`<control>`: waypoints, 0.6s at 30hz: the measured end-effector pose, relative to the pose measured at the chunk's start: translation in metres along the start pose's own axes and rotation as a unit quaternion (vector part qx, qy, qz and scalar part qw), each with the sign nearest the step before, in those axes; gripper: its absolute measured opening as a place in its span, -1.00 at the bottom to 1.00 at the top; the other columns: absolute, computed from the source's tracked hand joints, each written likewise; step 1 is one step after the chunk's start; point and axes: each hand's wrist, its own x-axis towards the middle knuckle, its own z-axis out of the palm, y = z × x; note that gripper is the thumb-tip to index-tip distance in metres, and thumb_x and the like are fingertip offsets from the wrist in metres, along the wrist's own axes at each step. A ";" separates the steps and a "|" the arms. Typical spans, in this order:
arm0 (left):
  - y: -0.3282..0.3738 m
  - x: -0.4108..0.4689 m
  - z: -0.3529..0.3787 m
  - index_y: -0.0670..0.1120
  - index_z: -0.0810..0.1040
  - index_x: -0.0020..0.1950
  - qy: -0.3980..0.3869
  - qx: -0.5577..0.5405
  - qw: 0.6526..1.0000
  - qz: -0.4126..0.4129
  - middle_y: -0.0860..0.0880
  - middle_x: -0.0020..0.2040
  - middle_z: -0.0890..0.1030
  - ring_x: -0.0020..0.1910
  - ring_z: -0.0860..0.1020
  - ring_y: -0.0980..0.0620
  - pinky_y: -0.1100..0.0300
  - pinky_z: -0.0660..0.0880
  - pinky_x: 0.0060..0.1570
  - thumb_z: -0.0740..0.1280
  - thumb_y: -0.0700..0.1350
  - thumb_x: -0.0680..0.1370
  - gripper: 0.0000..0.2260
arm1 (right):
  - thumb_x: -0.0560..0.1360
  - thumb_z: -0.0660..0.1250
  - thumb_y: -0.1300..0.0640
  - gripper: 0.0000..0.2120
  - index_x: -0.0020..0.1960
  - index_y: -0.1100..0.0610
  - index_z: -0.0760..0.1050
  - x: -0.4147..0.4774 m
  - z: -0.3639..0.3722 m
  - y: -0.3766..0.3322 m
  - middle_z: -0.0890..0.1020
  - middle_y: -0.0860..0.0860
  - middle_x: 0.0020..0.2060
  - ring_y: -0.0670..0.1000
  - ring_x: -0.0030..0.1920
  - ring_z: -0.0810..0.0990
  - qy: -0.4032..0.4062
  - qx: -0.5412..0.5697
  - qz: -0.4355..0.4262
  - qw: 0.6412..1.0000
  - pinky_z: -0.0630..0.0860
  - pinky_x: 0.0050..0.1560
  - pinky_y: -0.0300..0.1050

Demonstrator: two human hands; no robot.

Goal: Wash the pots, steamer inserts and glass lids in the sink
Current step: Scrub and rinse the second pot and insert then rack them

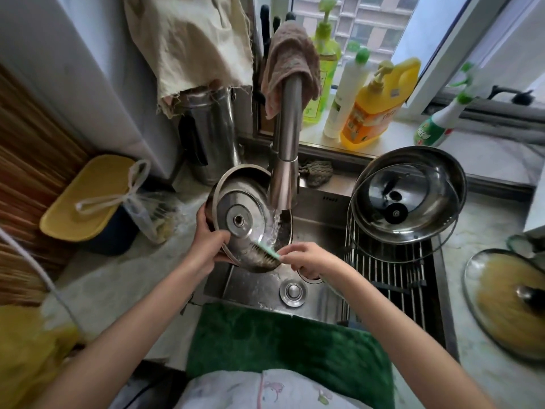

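A home kitchen — steel sink (318, 302), faucet (287, 137), dish-soap bottles (371, 113) along the windowsill (392, 134).

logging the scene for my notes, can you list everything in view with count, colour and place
pot: 1, steel, tilted under the running tap, base toward the camera
brush: 1, pale green handle, against the pot's lower edge
tap: 1, steel, over the sink, water running
sink: 1, steel, centre
rack: 1, steel wire, right side of sink
bowl: 1, steel, on the rack
glass lid: 1, clear, black knob, in the bowl
second lid: 1, glass, yellowish, counter at right
bottles: 4, green, white, yellow, on the windowsill
bin: 1, yellow lid, left counter
towel: 1, green, sink's front edge
hands: left holds the pot, right grips the brush
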 end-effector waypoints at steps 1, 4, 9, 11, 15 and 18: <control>0.002 0.001 -0.002 0.17 0.14 0.43 0.006 -0.011 1.000 -0.005 -0.04 0.22 0.41 -0.02 0.51 -0.14 -0.03 0.55 -0.49 0.14 -0.46 0.43 -0.28 | 0.45 0.43 0.05 -0.79 0.07 0.03 0.55 -0.003 -0.006 0.001 0.42 -0.06 -0.43 -0.15 -0.55 0.28 0.027 0.020 0.001 0.999 0.20 -0.57 -0.34; 0.010 0.001 -0.008 0.14 0.16 0.41 0.002 -0.025 0.999 -0.022 -0.03 0.09 0.44 -0.12 0.52 -0.13 0.01 0.54 -0.54 0.13 -0.44 0.44 -0.33 | 0.43 0.46 0.05 -0.83 -0.08 0.08 0.52 0.001 -0.019 0.013 0.40 -0.03 -0.43 -0.12 -0.52 0.28 0.152 0.044 0.005 0.987 0.23 -0.58 -0.31; 0.013 -0.001 -0.017 0.08 0.23 0.39 -0.017 -0.005 1.000 -0.015 -0.05 0.00 0.48 -0.20 0.53 -0.13 0.03 0.53 -0.55 0.10 -0.47 0.42 -0.36 | 0.43 0.42 -0.10 -0.70 -0.07 0.11 0.47 0.010 -0.028 0.026 0.50 0.01 -0.31 -0.15 -0.54 0.26 0.214 0.234 -0.012 0.948 0.17 -0.59 -0.33; 0.008 -0.001 -0.019 0.07 0.25 0.38 -0.034 -0.025 0.999 0.005 -0.10 0.02 0.51 -0.21 0.58 -0.13 0.02 0.55 -0.49 0.15 -0.46 0.39 -0.35 | 0.39 0.42 -0.15 -0.52 0.12 0.17 0.47 0.010 -0.024 0.024 0.60 0.10 -0.08 -0.17 -0.55 0.25 0.177 0.289 -0.024 0.940 0.18 -0.58 -0.35; 0.004 0.000 -0.015 -0.10 0.37 0.23 -0.059 -0.059 0.996 0.041 -0.04 -0.24 0.61 -0.41 0.60 0.08 0.21 0.50 -0.55 0.22 -0.33 0.17 -0.39 | 0.44 0.40 -0.10 -0.60 0.13 0.16 0.48 0.006 -0.015 0.017 0.63 0.06 -0.05 -0.17 -0.54 0.35 0.148 0.334 -0.060 0.929 0.29 -0.52 -0.37; 0.005 0.004 -0.005 -0.11 0.43 -0.01 -0.077 -0.090 0.992 0.049 0.06 -0.46 0.58 -0.51 0.54 0.15 0.37 0.39 -0.59 0.17 -0.35 0.14 -0.56 | 0.50 0.38 0.12 -0.81 0.00 0.14 0.40 -0.001 -0.016 0.006 0.51 0.06 -0.30 -0.10 -0.50 0.40 0.207 0.325 -0.126 0.914 0.31 -0.49 -0.28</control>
